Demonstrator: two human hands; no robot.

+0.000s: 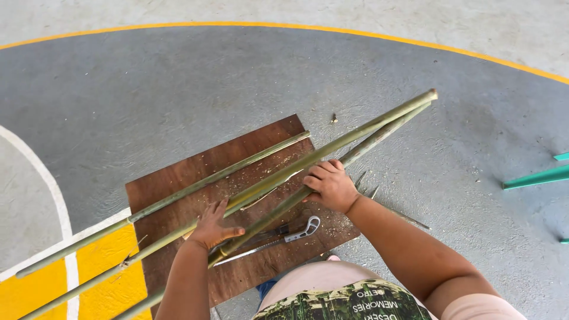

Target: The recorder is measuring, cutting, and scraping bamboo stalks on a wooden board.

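bamboo poles (178, 234) cut off lower left, green bars (536, 176) perhaps

Three long bamboo poles (278, 178) cross the brown board (172, 189) diagonally, blocking it; a knife (278, 240) lies beneath; grey floor (178, 89) beyond lies open.

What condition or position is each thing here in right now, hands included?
left hand: pressing flat on the middle bamboo pole.
right hand: closed around the nearest bamboo pole.
bamboo poles: three, lying slantwise across the board.
brown board: flat on the floor, strewn with shavings.
knife: lying unheld on the board.
painted floor: grey, with yellow and white markings.
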